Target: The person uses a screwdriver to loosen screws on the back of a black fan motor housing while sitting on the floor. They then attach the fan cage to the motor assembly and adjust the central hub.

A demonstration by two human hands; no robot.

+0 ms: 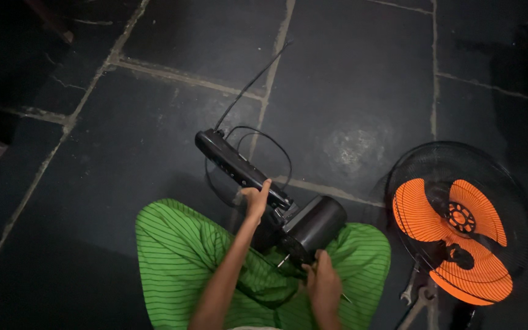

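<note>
Dark stone floor (349,91), dim light. Fan grille with orange blades (459,226) lies at 3 o'clock, w/ a wrench (417,293) by its lower edge. Fan motor unit (310,227) rests on the person's lap in green striped cloth (178,256), control neck (239,168) pointing to 11 o'clock, cord (252,79) trailing to 12.

Left hand (256,201) is wrapped round the neck; right hand (324,287) is pinched on a thin tool, prob. a screwdriver, at the motor's rear.

Risks, as I judge: tool slipping in poor light, motor rolling off lap, small screws lost on dark floor.

The right hand (324,287) grips something thin against the black cylindrical fan motor housing (313,227) — too dark and small to identify. Grey metal pliers (415,294) beside the orange-bladed fan (453,238) run off the bottom edge — both forearms too.
</note>
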